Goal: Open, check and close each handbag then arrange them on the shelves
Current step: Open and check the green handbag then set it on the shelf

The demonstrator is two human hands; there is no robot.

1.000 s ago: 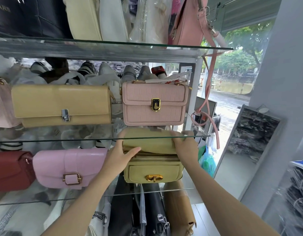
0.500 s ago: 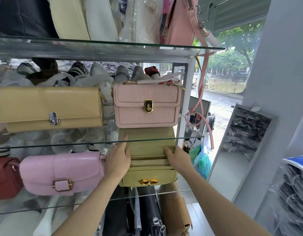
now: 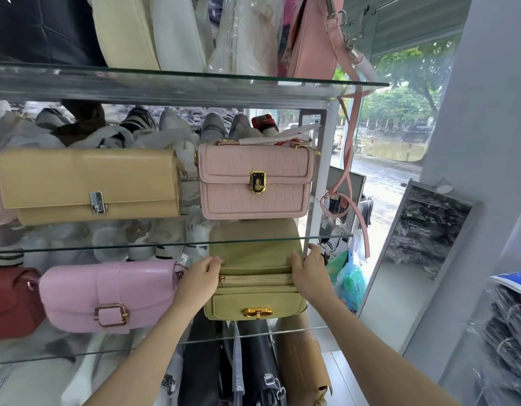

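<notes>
An olive-yellow handbag [image 3: 255,301] with a gold clasp stands on the lower glass shelf [image 3: 77,351], its flap [image 3: 253,253] lifted up and back so an inner zip shows. My left hand [image 3: 199,278] grips the bag's left top edge. My right hand [image 3: 310,272] holds the right top edge, fingers curled at the flap's corner. A pink handbag [image 3: 107,294] sits to its left on the same shelf. Above, on the middle shelf [image 3: 107,247], stand a pale pink croc-pattern bag [image 3: 255,180] and a long tan bag [image 3: 89,183].
A dark red bag [image 3: 11,300] sits at the far left of the lower shelf. Black and tan bags [image 3: 303,364] stand below. The top shelf [image 3: 195,77] carries several bags, and a pink strap [image 3: 351,171] hangs beside the frame post. A mirror [image 3: 414,259] leans at right.
Both hands slid down from the raised flap to the bag's top edge at either side. The view shifted slightly.
</notes>
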